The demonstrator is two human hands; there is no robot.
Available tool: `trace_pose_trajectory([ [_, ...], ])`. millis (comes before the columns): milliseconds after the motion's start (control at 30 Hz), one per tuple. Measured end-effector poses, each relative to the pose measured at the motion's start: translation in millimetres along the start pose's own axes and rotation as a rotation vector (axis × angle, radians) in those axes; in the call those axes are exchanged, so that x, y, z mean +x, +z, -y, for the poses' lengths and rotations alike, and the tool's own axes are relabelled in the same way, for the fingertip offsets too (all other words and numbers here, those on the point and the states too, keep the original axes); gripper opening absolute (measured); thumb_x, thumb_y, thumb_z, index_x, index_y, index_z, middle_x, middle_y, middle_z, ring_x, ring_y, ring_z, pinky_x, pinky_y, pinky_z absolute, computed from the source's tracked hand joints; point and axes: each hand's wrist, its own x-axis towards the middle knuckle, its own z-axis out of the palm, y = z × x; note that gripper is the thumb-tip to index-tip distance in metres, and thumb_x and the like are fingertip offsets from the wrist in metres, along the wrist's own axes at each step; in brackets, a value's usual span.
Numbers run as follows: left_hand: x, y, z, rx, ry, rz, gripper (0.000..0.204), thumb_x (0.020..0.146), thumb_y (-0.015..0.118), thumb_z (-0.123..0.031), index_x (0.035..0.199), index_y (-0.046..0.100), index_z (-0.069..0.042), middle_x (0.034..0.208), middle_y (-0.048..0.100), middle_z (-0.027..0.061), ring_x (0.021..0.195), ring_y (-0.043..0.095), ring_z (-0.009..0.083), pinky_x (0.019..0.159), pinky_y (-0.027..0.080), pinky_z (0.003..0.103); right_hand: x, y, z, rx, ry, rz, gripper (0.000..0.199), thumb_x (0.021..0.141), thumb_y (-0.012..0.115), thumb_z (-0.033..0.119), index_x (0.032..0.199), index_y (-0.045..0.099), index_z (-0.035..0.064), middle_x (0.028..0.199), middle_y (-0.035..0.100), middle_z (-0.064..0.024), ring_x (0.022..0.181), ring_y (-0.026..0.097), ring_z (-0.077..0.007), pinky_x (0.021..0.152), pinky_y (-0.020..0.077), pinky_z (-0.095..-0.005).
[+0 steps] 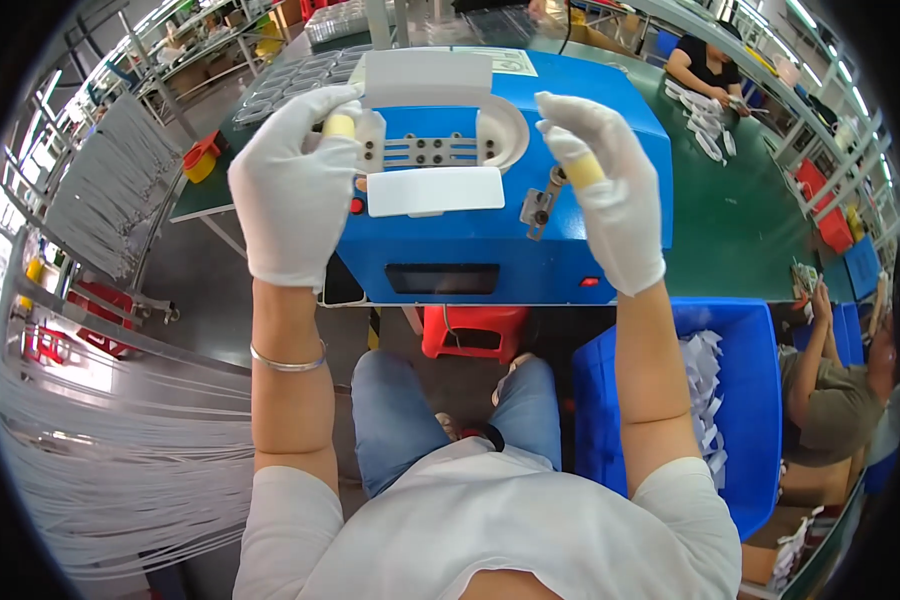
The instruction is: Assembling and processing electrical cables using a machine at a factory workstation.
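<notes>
Both my hands wear white gloves with yellow tape round the thumbs. My left hand [295, 185] is at the left end of a white curved fixture [505, 135] on a blue bench machine [600, 85]. Its thumb and forefinger come together, and whatever they pinch, if anything, cannot be made out. My right hand [610, 180] is raised over the machine's right side, fingers stretched and thumb apart, holding nothing. Close to its thumb is a small metal bracket [540, 203]. Slotted metal bars [430, 150] lie inside the fixture, between a white rear flap [428, 78] and a white front plate [436, 190].
A blue bin [755, 400] of white strips stands by my right forearm. White strands hang from a rack [120, 185] at left; more lie lower left. Clear trays [295, 80] sit behind the machine. A red stool [475, 330] is below. Co-workers sit at right.
</notes>
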Motion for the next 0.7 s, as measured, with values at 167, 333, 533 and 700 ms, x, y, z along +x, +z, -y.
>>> trace_pose_trajectory([
  [167, 2.1, -1.0, 19.4, -0.043, -0.104, 0.045, 0.028, 0.078, 0.059, 0.002, 0.105, 0.065, -0.001, 0.081, 0.064, 0.0031, 0.062, 0.055, 0.0056, 0.058, 0.046, 0.02, 9.5, 20.7, -9.9, -0.048, 0.109, 0.051, 0.031, 0.091, 0.06, 0.022, 0.114, 0.058, 0.0006, 0.107, 0.062, -0.0062, 0.096, 0.056, -0.0116, 0.08, 0.0468, -0.0232],
  [333, -6.9, -3.5, 45.2, -0.288, -0.273, 0.06, 0.033, 0.092, 0.057, -0.023, 0.114, 0.058, 0.002, 0.089, 0.063, 0.0039, 0.064, 0.053, 0.0061, 0.054, 0.044, 0.019, 20.0, 19.5, -10.3, 0.001, 0.301, 0.194, 0.031, 0.091, 0.057, 0.017, 0.116, 0.056, 0.0003, 0.108, 0.061, -0.0061, 0.095, 0.056, -0.0112, 0.076, 0.048, -0.0223],
  [533, -68.4, 16.5, 57.5, -0.542, -0.588, 0.327, 0.042, 0.092, 0.055, -0.039, 0.094, 0.061, 0.002, 0.076, 0.062, 0.0069, 0.054, 0.055, 0.0088, 0.046, 0.046, 0.022, 42.2, 15.0, -15.4, 0.025, 0.111, 0.227, 0.042, 0.083, 0.056, 0.002, 0.123, 0.049, -0.0037, 0.115, 0.055, -0.0089, 0.104, 0.052, -0.0136, 0.098, 0.0377, -0.0259],
  [700, -66.2, 28.1, 59.0, -0.871, -0.714, 0.3, 0.029, 0.092, 0.055, -0.022, 0.1, 0.06, 0.005, 0.086, 0.066, 0.0132, 0.06, 0.062, 0.0159, 0.053, 0.053, 0.027, 65.4, 46.7, -13.4, -0.329, -0.038, 0.243, 0.022, 0.089, 0.062, 0.017, 0.102, 0.062, -0.0006, 0.091, 0.06, -0.0033, 0.082, 0.054, -0.0084, 0.077, 0.0445, -0.0241],
])
